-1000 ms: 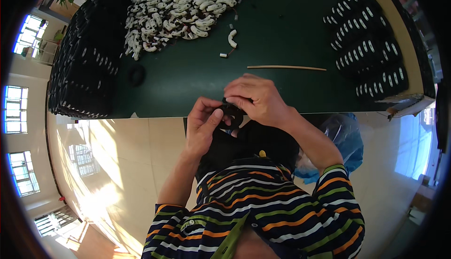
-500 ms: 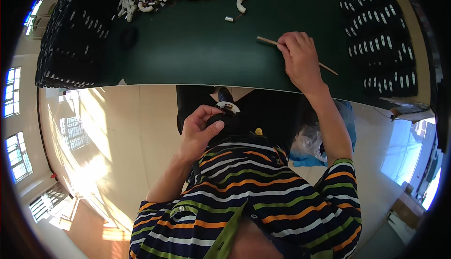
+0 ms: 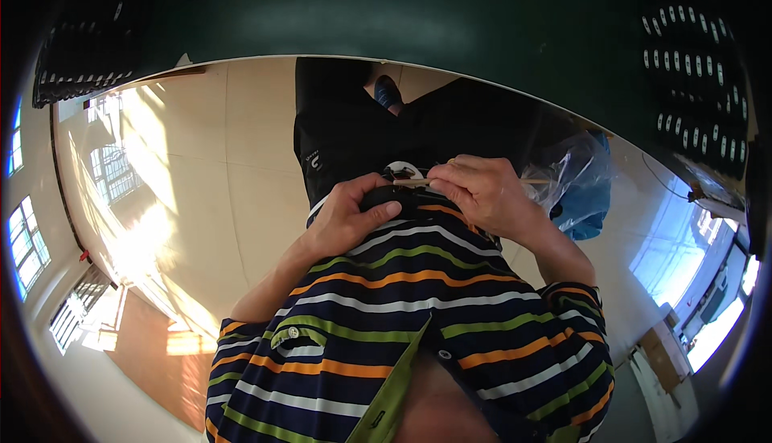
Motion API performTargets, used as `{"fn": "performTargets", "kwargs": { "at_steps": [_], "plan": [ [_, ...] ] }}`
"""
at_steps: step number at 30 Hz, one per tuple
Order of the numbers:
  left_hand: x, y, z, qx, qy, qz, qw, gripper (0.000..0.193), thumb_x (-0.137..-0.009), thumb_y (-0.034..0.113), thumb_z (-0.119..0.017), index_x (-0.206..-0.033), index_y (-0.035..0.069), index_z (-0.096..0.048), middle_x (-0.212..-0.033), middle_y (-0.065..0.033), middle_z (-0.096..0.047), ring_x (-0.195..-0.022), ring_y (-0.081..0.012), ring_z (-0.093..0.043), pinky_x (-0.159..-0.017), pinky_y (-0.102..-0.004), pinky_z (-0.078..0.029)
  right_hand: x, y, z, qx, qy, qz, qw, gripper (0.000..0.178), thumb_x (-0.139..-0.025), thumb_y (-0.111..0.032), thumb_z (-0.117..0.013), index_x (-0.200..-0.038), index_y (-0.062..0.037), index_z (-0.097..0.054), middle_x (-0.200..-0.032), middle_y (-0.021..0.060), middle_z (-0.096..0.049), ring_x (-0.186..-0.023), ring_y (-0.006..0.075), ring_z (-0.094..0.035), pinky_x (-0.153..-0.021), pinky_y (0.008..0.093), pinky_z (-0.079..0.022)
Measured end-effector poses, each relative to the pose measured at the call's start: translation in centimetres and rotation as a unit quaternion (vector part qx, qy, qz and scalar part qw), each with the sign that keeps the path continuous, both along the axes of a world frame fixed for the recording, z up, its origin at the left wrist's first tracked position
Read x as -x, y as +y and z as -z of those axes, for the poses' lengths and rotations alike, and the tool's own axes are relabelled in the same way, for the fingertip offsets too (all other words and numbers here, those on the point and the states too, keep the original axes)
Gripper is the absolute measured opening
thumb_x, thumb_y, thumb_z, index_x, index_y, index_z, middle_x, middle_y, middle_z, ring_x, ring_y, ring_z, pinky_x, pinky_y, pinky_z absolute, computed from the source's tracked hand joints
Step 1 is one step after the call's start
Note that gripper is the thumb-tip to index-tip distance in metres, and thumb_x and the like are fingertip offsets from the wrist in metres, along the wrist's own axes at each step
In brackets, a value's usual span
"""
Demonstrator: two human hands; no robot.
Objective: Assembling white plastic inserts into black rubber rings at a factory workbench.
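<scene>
Close to my body, above my lap, my left hand [image 3: 347,216] is closed on a black rounded part [image 3: 376,198]. A white curved piece [image 3: 404,169] with small dark details sits at the far side of that part. My right hand [image 3: 487,197] pinches a thin wooden stick [image 3: 534,181], whose left tip lies over the black part and the white piece. Whether the tip touches them I cannot tell. The stick's other end sticks out past my right hand. My fingers hide much of the black part.
The dark green table's front edge [image 3: 386,60] runs beyond my hands. Stacked black parts with white inserts stand on it at the left [image 3: 84,65] and right [image 3: 687,62]. A clear plastic bag [image 3: 568,171] and a blue bag [image 3: 585,206] are right of my lap.
My right hand has brought the stick from above the table down to the part in my left hand. The view has tilted toward my body, so the table's far pile is out of view.
</scene>
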State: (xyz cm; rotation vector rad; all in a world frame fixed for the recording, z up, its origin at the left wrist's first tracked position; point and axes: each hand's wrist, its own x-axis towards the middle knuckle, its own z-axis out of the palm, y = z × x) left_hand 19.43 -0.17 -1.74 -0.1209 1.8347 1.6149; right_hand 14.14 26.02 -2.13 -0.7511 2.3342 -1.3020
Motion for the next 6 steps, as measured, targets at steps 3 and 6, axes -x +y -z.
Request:
{"fn": "performTargets", "kwargs": {
  "at_steps": [3, 6],
  "plan": [
    [-0.04, -0.12, 0.46, -0.015, 0.000, -0.008, 1.000, 0.035, -0.100, 0.029, -0.075, -0.116, -0.001, -0.069, -0.084, -0.0054, -0.071, -0.080, -0.0105, -0.062, -0.075, -0.0296, -0.052, 0.24, 0.40, -0.55, -0.015, 0.010, -0.010, 1.000, 0.016, -0.096, -0.021, -0.073, -0.103, -0.0070, -0.078, -0.077, 0.0078, -0.067, -0.064, 0.0267, -0.067, -0.056, 0.0385, -0.052],
    [-0.05, -0.16, 0.52, -0.030, -0.016, -0.017, 0.999, 0.035, -0.099, 0.029, -0.075, -0.118, 0.000, -0.069, -0.086, -0.0055, -0.072, -0.081, -0.0102, -0.063, -0.076, -0.0286, -0.052, 0.03, 0.47, -0.35, -0.019, 0.016, -0.017, 1.000, 0.017, -0.096, -0.022, -0.073, -0.103, -0.0075, -0.078, -0.077, 0.0074, -0.068, -0.063, 0.0260, -0.067, -0.056, 0.0379, -0.052]
  ]
}}
